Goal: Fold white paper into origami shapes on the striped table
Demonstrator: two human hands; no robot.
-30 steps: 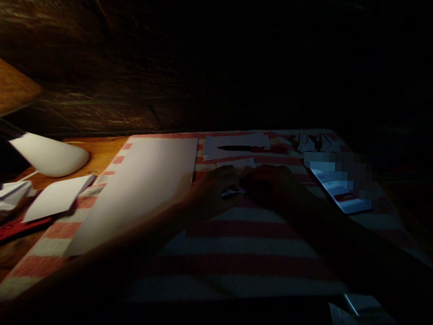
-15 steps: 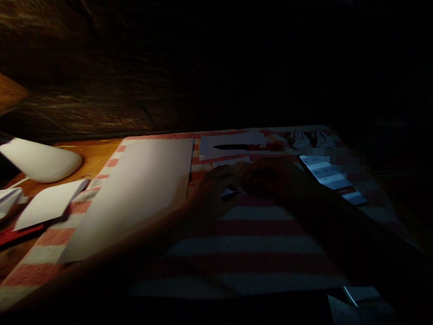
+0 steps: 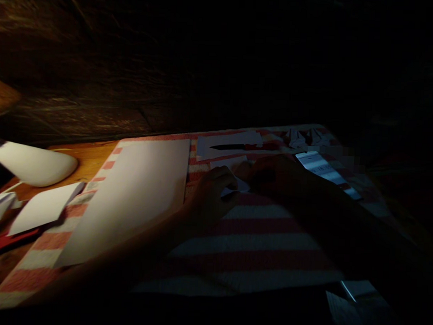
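Note:
My left hand point(image 3: 215, 191) is closed on a small piece of white paper point(image 3: 240, 185) above the striped cloth. My right hand point(image 3: 273, 174) meets it from the other side, its fingers curled at the paper's right edge; deep shadow hides most of them. Just behind the hands lies another paper piece point(image 3: 234, 161). Beyond that, a knife point(image 3: 231, 147) with a dark blade and red handle rests on a white sheet point(image 3: 206, 150). To the right of my right hand is a lit phone point(image 3: 324, 168).
A large white sheet point(image 3: 137, 188) covers the left of the red-and-white striped cloth point(image 3: 263, 240). At far left are a white lamp-like object point(image 3: 49, 166), a curved paper point(image 3: 46, 208) and a red object point(image 3: 11, 240). Folded paper shapes point(image 3: 304, 137) stand at the back right.
My hands have drawn slightly apart, so more of the small paper shows between them. The whole view has shifted a little.

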